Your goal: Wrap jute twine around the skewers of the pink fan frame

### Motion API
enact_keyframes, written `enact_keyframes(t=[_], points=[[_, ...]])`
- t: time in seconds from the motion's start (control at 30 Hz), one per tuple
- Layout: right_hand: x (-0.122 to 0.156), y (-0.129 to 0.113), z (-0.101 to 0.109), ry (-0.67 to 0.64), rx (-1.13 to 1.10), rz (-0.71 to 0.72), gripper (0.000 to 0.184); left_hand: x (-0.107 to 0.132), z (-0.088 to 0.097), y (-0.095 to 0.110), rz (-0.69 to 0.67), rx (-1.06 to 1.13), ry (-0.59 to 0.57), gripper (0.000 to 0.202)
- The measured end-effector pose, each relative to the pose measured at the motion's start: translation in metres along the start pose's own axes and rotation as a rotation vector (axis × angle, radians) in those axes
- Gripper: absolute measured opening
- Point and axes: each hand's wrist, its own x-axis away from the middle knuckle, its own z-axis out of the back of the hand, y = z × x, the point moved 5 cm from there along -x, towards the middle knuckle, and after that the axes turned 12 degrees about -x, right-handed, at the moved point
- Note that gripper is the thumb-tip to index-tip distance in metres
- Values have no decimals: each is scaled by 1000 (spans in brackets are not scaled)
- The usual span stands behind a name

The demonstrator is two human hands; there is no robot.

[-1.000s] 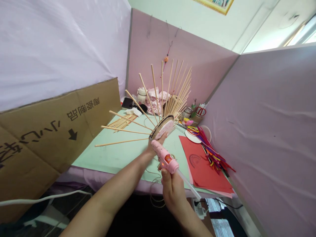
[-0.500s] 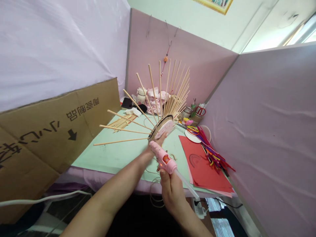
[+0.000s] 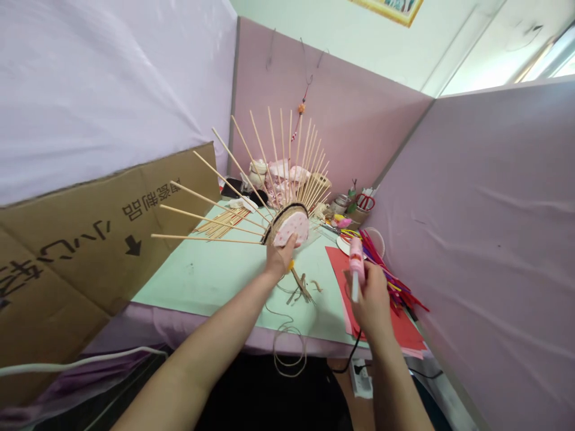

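Note:
My left hand (image 3: 281,256) grips the lower edge of a round disc (image 3: 291,228) faced with pink spotted cloth and rimmed with brown twine. Thin wooden sticks (image 3: 233,158) fan out from the disc's left and upper edge. Over the red paper, my right hand (image 3: 372,293) is closed round a pink hot glue gun (image 3: 356,257), a clear glue stick poking from its back end. The gun is apart from the disc. Below the disc, loose twine (image 3: 290,350) hangs over the table edge, and brown scraps (image 3: 302,288) lie on the green tabletop.
Red paper sheets (image 3: 390,323) and colourful pipe cleaners (image 3: 395,281) lie at the right. Loose sticks (image 3: 222,224) rest at the back left. A cardboard panel (image 3: 112,239) stands along the left. Behind are jars (image 3: 340,203) and pink cloth (image 3: 281,179). A power strip (image 3: 360,377) hangs below.
My right hand has carried the glue gun away from the disc to the right. The disc has turned, so more of its pink face shows, and its sticks have swung left.

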Motion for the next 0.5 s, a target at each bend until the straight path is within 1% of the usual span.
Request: enact_keyframes(t=[0.07,0.13,0.2,0.27,0.33,0.37,0.4,0.43,0.47,0.5], points=[[-21,41,-4,-63,270,-97,36,2,1,5,-3,52,14,46],[-30,81,-13,-168,530,-257,39,2,0,8,-20,82,-1,45],[-31,106,-21,-210,611,-354,41,3,-1,9,-33,99,-20,43],[-30,118,-25,-226,619,-410,42,3,-2,8,-36,120,-31,40],[-29,116,-24,-232,635,-446,45,5,-3,7,-35,136,-47,39],[-30,108,-22,-223,643,-445,47,6,-5,6,-35,140,-64,39],[-31,95,-20,-207,630,-415,47,7,-6,6,-37,143,-82,40],[-31,77,-19,-186,600,-368,48,9,-7,7,-41,143,-99,41],[-31,54,-21,-158,507,-263,44,10,-8,7,-44,143,-116,42],[-29,26,-26,-146,340,-120,39,12,-9,6,-44,139,-132,42]])
